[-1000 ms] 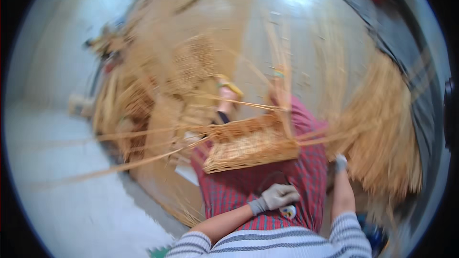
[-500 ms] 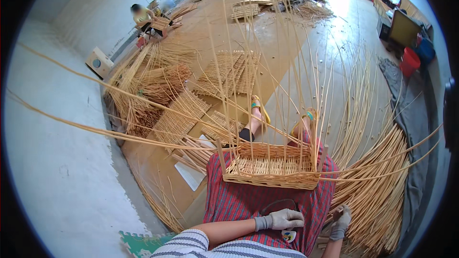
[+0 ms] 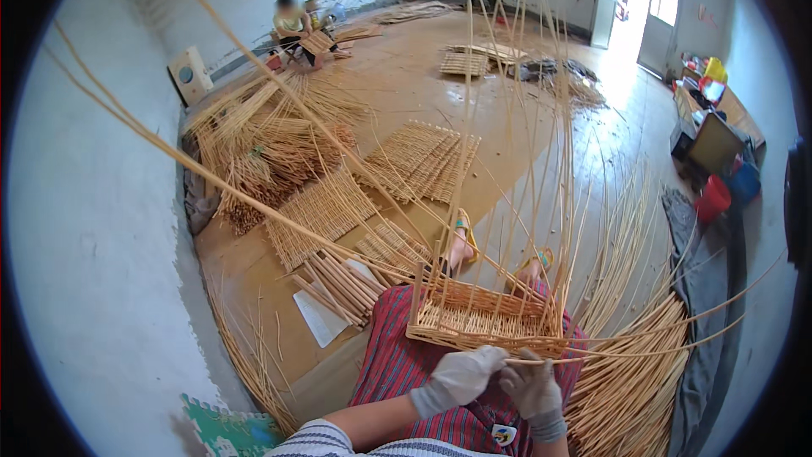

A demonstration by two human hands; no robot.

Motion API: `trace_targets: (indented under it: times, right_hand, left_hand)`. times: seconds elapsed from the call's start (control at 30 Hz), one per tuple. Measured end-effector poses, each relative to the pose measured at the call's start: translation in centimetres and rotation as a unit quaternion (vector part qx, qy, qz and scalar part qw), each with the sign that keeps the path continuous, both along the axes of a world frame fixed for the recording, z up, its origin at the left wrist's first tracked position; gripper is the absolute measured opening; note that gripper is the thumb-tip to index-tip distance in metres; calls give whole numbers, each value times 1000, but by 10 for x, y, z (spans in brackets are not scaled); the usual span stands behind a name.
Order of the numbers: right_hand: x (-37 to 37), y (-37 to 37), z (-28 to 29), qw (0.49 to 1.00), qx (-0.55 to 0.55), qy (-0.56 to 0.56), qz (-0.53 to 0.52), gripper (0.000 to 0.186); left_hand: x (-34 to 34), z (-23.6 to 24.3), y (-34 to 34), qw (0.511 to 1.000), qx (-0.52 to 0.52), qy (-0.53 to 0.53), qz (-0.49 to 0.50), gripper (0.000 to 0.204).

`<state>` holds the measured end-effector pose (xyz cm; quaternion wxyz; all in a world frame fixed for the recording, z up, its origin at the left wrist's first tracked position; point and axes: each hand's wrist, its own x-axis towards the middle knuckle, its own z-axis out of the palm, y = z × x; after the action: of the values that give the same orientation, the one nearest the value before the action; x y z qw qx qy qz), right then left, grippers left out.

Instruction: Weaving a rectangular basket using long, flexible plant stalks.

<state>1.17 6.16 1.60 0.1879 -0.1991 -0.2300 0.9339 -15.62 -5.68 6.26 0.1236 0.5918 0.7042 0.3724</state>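
A woven wicker basket (image 3: 461, 322), with tall pale stakes rising from it and long rods reaching out sideways, sits on my lap over striped red cloth (image 3: 389, 347). My left hand (image 3: 465, 372), in a grey glove, is just below the basket's front rim, fingertips closed on a pale rod (image 3: 534, 361) that runs along it. My right hand (image 3: 531, 391), also gloved, is beside it under the basket's right end, fingers curled on the same rod. A small white item with a coloured mark (image 3: 504, 433) lies on the cloth below my hands.
Bundles of canes (image 3: 634, 372) lie at my right by dark grey fabric (image 3: 685, 233). Woven mats (image 3: 419, 161), cane piles (image 3: 271, 144) and short sticks (image 3: 334, 283) cover the floor left and ahead. A co-worker (image 3: 292, 30) sits far left; red bucket (image 3: 713, 199) stands right.
Both hands have moved up to the basket's front rim, the right one in from beside the lap, and now grip a rod. The view has tilted up, showing more of the room.
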Motion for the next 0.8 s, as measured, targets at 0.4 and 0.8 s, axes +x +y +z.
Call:
trace_targets:
  times: [0.4, 0.8]
  right_hand:
    - [-47, -9, 98, 917, 375, 2, -138, 16]
    - [-58, 9, 64, 863, 451, -77, -215, 23]
  left_hand:
    - [-21, -77, -86, 867, -61, -483, -105, 41]
    - [-90, -111, -91, 936, -27, -317, 153, 19]
